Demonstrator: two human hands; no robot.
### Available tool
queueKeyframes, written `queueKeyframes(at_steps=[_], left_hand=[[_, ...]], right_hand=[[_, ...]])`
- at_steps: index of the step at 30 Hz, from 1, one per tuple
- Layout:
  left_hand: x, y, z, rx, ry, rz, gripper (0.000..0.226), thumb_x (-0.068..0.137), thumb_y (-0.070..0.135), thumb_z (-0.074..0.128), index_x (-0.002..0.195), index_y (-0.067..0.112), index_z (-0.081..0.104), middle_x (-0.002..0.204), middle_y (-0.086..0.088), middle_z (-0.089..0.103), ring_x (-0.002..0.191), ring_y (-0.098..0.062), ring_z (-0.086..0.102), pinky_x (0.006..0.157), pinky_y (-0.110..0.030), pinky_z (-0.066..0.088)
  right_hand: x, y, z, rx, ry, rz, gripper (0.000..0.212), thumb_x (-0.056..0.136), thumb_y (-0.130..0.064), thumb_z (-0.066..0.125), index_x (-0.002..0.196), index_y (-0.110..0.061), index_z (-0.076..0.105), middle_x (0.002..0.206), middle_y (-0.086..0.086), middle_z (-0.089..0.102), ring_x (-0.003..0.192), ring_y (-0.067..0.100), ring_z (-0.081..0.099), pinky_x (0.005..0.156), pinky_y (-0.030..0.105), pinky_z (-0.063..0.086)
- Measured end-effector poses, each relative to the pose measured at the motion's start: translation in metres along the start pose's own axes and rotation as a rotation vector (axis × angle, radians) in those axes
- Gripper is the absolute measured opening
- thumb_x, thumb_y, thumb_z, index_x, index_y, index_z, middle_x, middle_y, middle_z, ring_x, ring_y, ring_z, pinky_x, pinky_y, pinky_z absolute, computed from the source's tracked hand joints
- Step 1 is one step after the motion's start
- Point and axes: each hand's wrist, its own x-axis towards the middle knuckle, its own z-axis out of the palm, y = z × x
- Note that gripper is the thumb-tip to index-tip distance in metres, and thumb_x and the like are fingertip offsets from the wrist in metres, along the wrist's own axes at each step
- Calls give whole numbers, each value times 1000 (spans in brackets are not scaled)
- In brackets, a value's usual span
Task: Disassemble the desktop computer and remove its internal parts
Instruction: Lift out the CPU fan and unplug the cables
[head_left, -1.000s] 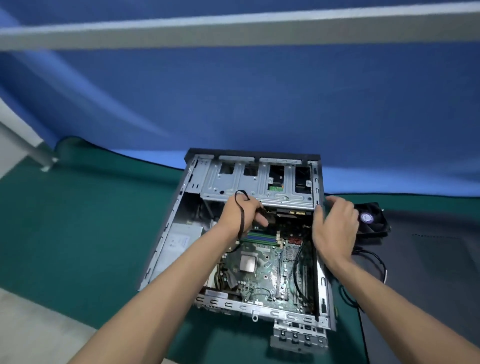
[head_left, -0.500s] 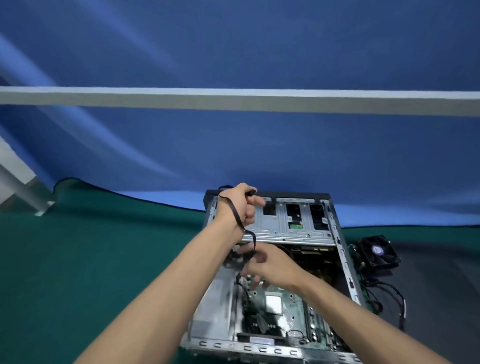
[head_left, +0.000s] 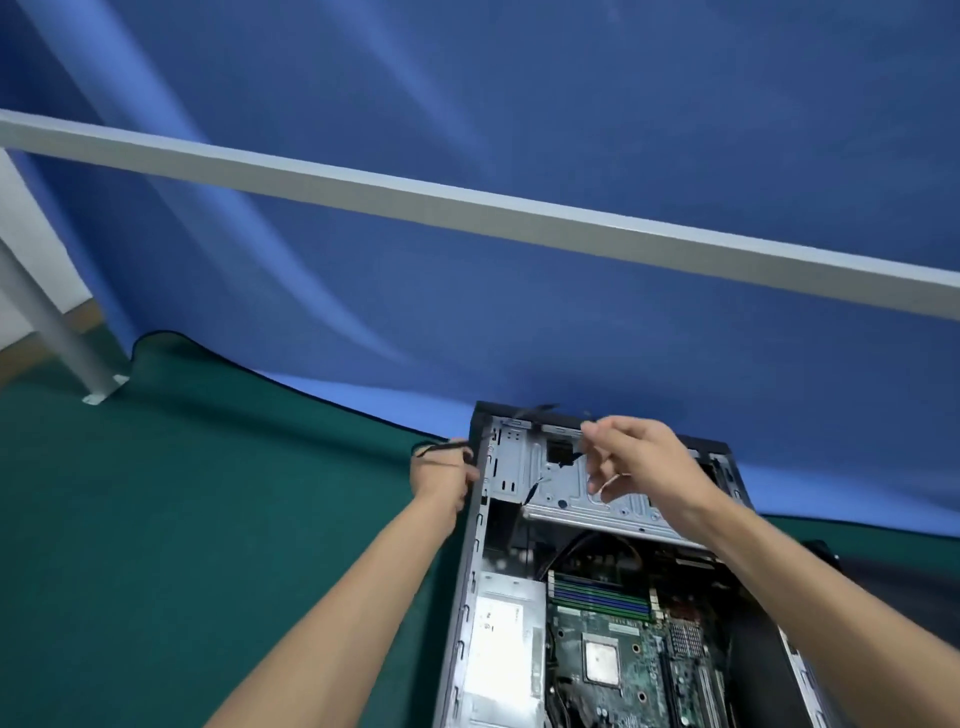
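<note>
Nearest us, the open grey metal desktop computer case (head_left: 470, 597) lay on the dark green mat (head_left: 182, 519), its one green motherboard (head_left: 618, 665) and one silver power supply box (head_left: 501, 660) exposed inside. Further up, we had our left hand (head_left: 441, 475) just outside the case's left wall, fingers curled round a thin black cable (head_left: 434, 448). Our right hand (head_left: 641, 460) hovered over the silver drive bay cage (head_left: 561, 488), fingertips pinching together; what they pinched, we couldn't tell. Beyond hung one blue fabric backdrop (head_left: 519, 130) crossed by one grey metal bar (head_left: 467, 205).
</note>
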Motion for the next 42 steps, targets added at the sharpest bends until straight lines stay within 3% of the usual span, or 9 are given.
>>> queueKeyframes(at_steps=[3, 7, 12, 21, 24, 28, 33, 38, 42], left_hand=[[12, -24, -10, 318, -75, -27, 24, 96, 27, 45, 97, 4, 52, 62, -7, 58, 38, -14, 31, 36, -12, 20], [12, -31, -20, 516, -186, 76, 20, 94, 24, 45, 85, 9, 54, 68, -6, 61, 41, -17, 38, 43, -18, 27], [-4, -43, -11, 773, -65, 327, 20, 90, 33, 46, 75, 20, 51, 86, -3, 65, 82, -27, 61, 65, -30, 42], [-9, -80, 8, 792, 201, 660, 24, 92, 39, 48, 87, 17, 54, 76, -2, 66, 71, -28, 64, 55, -30, 36], [-6, -80, 8, 848, 180, 674, 23, 91, 33, 48, 79, 16, 58, 75, -3, 66, 70, -28, 62, 55, -29, 34], [-9, -79, 9, 980, 121, 728, 25, 88, 22, 50, 63, 18, 45, 62, 3, 54, 60, -21, 54, 53, -27, 31], [-23, -80, 9, 1170, -36, 1026, 29, 71, 15, 70, 52, 18, 48, 49, 6, 49, 48, -13, 48, 42, -21, 34], [-17, -88, 20, 1417, -153, 1031, 23, 94, 22, 38, 79, 16, 55, 78, -2, 63, 72, -20, 58, 56, -29, 36], [-17, -93, 22, 1501, -100, 1043, 28, 96, 24, 35, 81, 16, 56, 77, -1, 63, 69, -19, 58, 56, -28, 36]], right_hand=[[15, -4, 18, -46, 4, -5, 32, 98, -27, 49, 72, -11, 59, 54, 1, 58, 47, 16, 58, 44, 23, 44], [36, -2, 47, -235, 5, -53, 33, 100, -23, 43, 71, -13, 56, 54, 1, 56, 49, 16, 54, 48, 26, 44], [56, 1, 77, -463, -54, -80, 31, 99, -23, 41, 72, -17, 55, 56, -3, 52, 49, 13, 47, 56, 32, 42], [74, 3, 96, -573, -272, -1, 21, 99, -25, 44, 111, -13, 58, 66, -2, 63, 47, 11, 50, 42, 19, 41], [66, 16, 82, -511, -190, -25, 11, 98, -28, 46, 102, -23, 55, 73, -2, 67, 51, 13, 58, 48, 23, 43], [46, 43, 52, -413, -75, 6, 21, 96, -23, 50, 80, -18, 63, 68, -3, 67, 54, 13, 60, 46, 19, 42], [3, 93, 17, -356, 75, 111, 28, 94, -19, 51, 69, -16, 63, 60, -1, 65, 51, 10, 58, 47, 19, 42], [-21, 144, 5, -478, 156, 242, 33, 92, -19, 52, 60, -18, 59, 59, -1, 66, 52, 11, 58, 55, 28, 45], [-21, 177, 3, -506, 272, 330, 24, 92, -19, 50, 71, -19, 61, 68, -3, 67, 60, 16, 63, 59, 31, 49]])
